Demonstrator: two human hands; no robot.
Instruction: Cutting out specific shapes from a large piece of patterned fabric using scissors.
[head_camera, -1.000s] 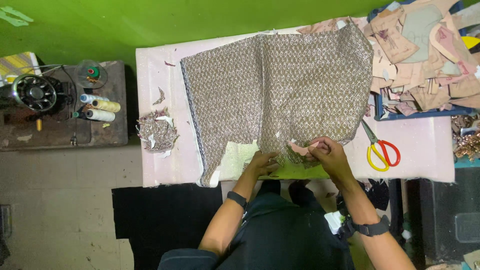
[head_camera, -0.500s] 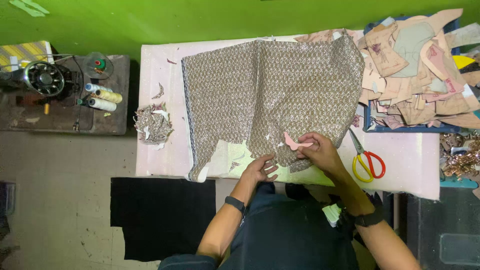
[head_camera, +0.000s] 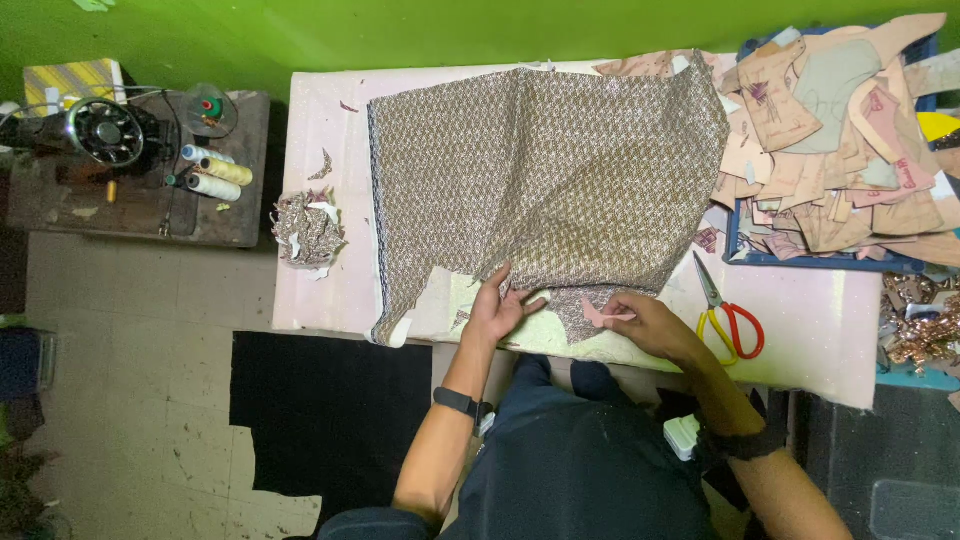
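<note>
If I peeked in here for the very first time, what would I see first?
First you'd see the big brown patterned cloth spread over the pale pink table, in front of a bright green wall. At its near edge the left hand presses the cloth flat while the right hand holds a small pink cut-out piece. Red-and-yellow scissors lie just right of the hands, below a heap of tan paper shapes.

Brown patterned fabric (head_camera: 545, 175) spread flat on table; small pink cutout (head_camera: 600, 316) at near edge.
</note>
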